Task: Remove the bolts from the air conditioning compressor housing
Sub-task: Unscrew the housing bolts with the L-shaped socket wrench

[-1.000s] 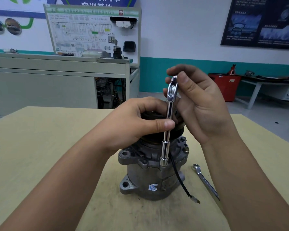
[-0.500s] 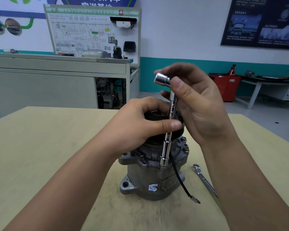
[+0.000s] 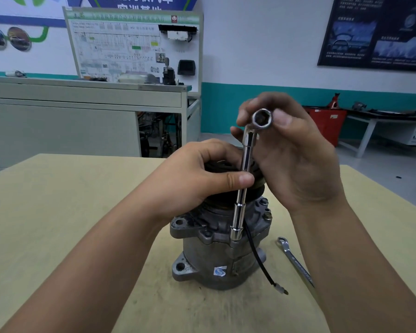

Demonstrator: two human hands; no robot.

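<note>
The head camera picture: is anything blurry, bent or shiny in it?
Head view: even indoor light, soft shadows; glare streaks on the chrome wrench; the right hand fingertips look slightly blurred; the wide lens bends the table edges; wall posters are too soft to read.

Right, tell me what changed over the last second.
The right hand turned the L-shaped socket wrench: its bent top head swung round, so the open hex end now faces the camera. The lower socket stayed on the same bolt of the compressor. The left hand kept its grip on the pulley, thumb against the shaft. The spanner lay untouched.
</note>
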